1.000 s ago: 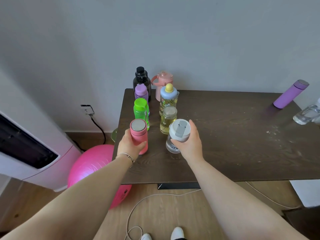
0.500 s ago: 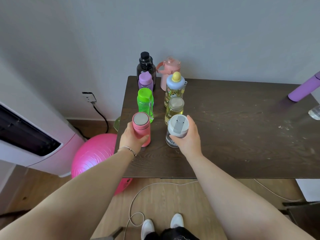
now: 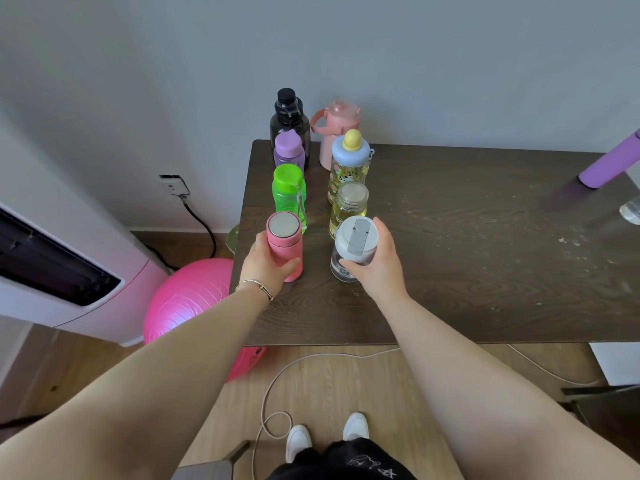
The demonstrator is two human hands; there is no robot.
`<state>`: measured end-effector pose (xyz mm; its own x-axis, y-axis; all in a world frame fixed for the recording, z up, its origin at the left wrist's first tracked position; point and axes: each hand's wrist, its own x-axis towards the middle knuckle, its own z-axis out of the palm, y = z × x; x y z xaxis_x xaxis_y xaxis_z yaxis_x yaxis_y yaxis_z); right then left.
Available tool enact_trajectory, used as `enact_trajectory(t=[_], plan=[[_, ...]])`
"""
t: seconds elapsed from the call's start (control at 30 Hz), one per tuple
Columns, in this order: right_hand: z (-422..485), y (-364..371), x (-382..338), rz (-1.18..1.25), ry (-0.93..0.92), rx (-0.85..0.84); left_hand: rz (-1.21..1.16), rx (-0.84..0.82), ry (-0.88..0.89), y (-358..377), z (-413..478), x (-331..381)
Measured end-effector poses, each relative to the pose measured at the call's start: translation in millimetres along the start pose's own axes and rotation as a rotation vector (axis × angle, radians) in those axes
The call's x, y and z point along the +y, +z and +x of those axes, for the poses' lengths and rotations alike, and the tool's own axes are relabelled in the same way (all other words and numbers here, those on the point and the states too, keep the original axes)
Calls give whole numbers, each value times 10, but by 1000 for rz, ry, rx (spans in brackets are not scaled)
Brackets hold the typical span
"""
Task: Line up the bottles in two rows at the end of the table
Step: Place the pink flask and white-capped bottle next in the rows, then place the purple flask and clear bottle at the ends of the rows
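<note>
Two rows of bottles stand at the left end of the dark wooden table. The left row runs from a black bottle through a purple bottle and a green bottle to a pink flask, which my left hand grips. The right row has a pink jug, a cartoon bottle with a yellow knob, a yellow-tinted jar and a clear white-lidded bottle, held by my right hand. Both held bottles stand upright on the table.
A purple flask and a clear glass bottle sit at the far right edge of the table. Left of the table are a pink exercise ball, a white appliance and a wall socket. A cable lies on the floor.
The view has tilted downward, so the table and bottles sit higher in the frame. Both hands keep their hold on the pink flask and the white-lidded bottle in about the same spots.
</note>
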<state>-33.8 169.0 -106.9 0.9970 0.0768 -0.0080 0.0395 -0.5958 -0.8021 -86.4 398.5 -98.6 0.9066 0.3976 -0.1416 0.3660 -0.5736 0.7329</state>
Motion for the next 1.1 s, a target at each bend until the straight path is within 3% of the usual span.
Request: enact_trajectory(t=[0.3, 0.47, 0.67, 1.1], plan=[[-26, -202, -77, -338, -110, -68, 77, -32, 61, -152, -50, 96], [-126, -371, -85, -591, -135, -66, 384, -132, 76, -215, -171, 111], [-354, -612, 18, -886, -221, -105, 585, -124, 132, -185, -401, 36], [-858, -1487, 528, -899, -225, -118, 883, -170, 310, 448, -1204, 388]])
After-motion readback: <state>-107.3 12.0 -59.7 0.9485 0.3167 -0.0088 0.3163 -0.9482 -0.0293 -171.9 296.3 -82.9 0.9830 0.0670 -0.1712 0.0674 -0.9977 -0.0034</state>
